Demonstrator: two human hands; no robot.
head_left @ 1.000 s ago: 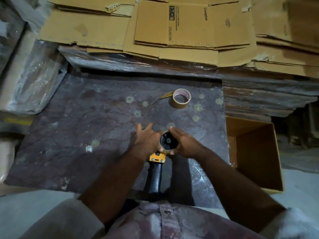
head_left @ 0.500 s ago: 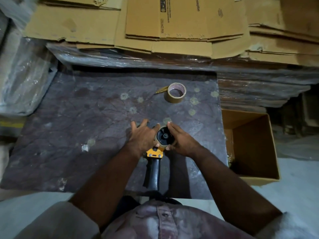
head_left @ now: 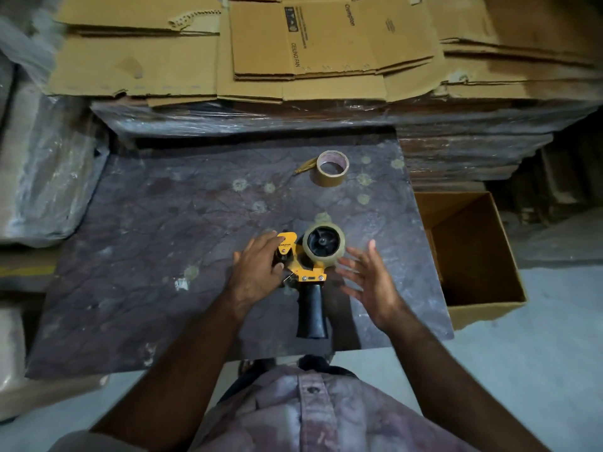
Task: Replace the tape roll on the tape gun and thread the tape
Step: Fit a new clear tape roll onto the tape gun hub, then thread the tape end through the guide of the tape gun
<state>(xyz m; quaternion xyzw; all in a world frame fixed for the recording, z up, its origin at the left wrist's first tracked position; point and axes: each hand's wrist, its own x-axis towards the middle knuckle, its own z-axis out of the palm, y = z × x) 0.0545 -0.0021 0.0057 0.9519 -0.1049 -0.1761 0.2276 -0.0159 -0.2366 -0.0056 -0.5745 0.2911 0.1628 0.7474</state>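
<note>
Head view: right hand [head_left: 368, 282], fingers spread, is now lifting clear of the roll [head_left: 323, 244] seated on the tape gun [head_left: 303, 272], frame centre; left hand [head_left: 257, 272] is pinching its yellow guard. Threading is likely coming next. Old roll [head_left: 330, 168] is lying above.

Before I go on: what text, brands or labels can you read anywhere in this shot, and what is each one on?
"Crompton": flattened carton on top of the stack.
"CEILING FAN": same carton, near its left edge.
Small black print block on that carton: too small to read.
Dark brand lettering on the tape gun, on its yellow plate: too blurred to read.
Brown tape roll: no readable text.
</note>
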